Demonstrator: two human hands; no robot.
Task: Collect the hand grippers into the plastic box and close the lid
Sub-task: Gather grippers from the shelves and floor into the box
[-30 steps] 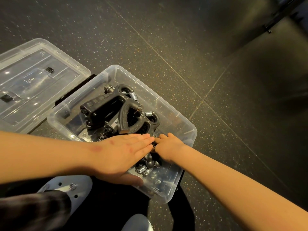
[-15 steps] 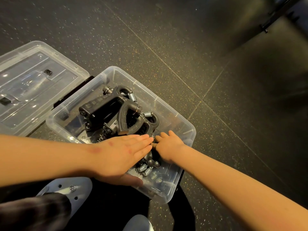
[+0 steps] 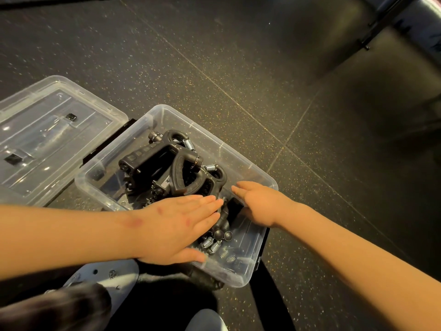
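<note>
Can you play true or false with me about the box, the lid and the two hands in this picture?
1. The lid is on the plastic box. False: it lies on the floor beside it.
2. Black hand grippers are inside the box. True.
3. The left hand lies flat, fingers straight. True.
4. The right hand is holding the lid. False: it is open at the box's rim.
5. The box is see-through. True.

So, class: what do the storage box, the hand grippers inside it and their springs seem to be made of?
Storage box: clear glossy plastic, since the contents and floor show through its walls. Hand grippers: matte black handles, probably plastic or rubber, with ribbed grip texture. Springs: shiny silvery coils, likely steel.
</note>
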